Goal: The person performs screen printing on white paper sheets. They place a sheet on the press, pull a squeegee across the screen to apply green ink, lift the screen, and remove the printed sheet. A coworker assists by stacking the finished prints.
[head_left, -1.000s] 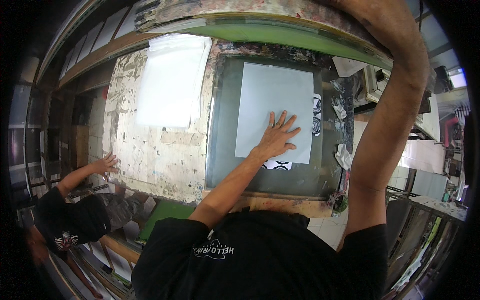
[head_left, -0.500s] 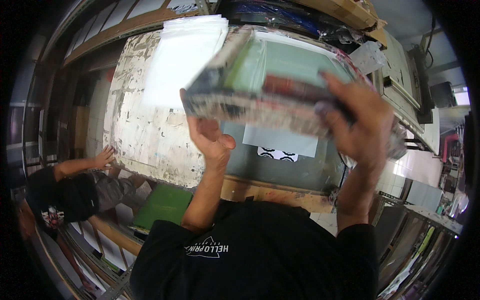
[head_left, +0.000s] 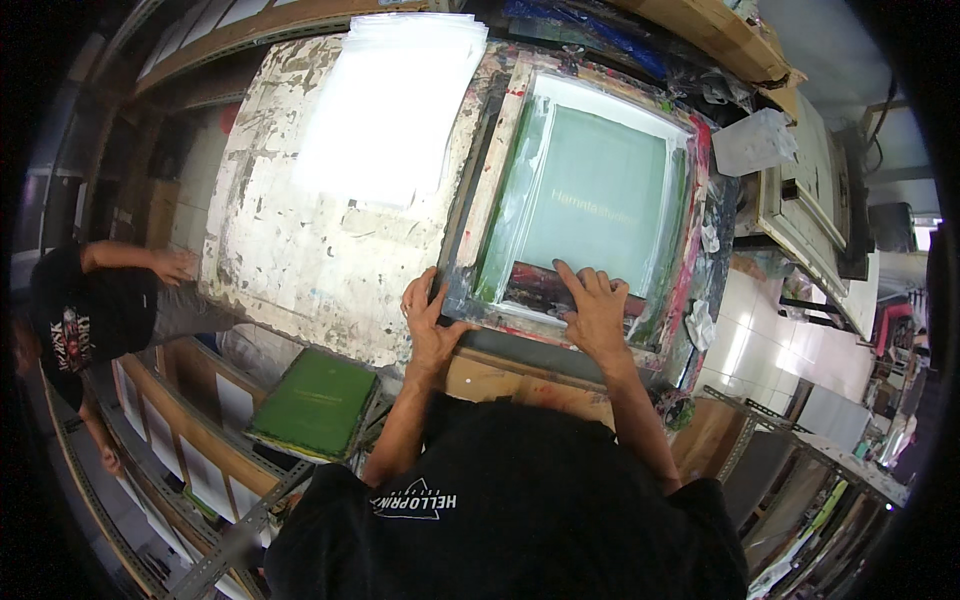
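A screen printing frame [head_left: 491, 180] with worn, ink-stained wooden sides lies flat on the table's right half. Its pale green mesh [head_left: 590, 165] carries faint lettering and is edged with whitish tape. My left hand [head_left: 428, 325] grips the frame's near left corner, thumb along the front side, fingers at the left side. Within the frame, at its near end, a dark reddish squeegee [head_left: 535, 284] lies crosswise. My right hand [head_left: 598, 318] is closed over the squeegee's right part, index finger stretched along its top. Whatever lies under the mesh is hidden.
White sheets [head_left: 395, 110] are stacked on the paint-worn table [head_left: 330, 260]. A translucent plastic container [head_left: 755, 142] stands beyond the frame's far right corner. A green screen [head_left: 315, 405] lies lower left, near another person [head_left: 95, 310]. Metal racks [head_left: 790, 490] stand at right.
The frame has come down from a raised tilt to lie flat, covering the grey board and printed sheet. My left hand has moved from beneath it to its corner; my right hand still has the squeegee.
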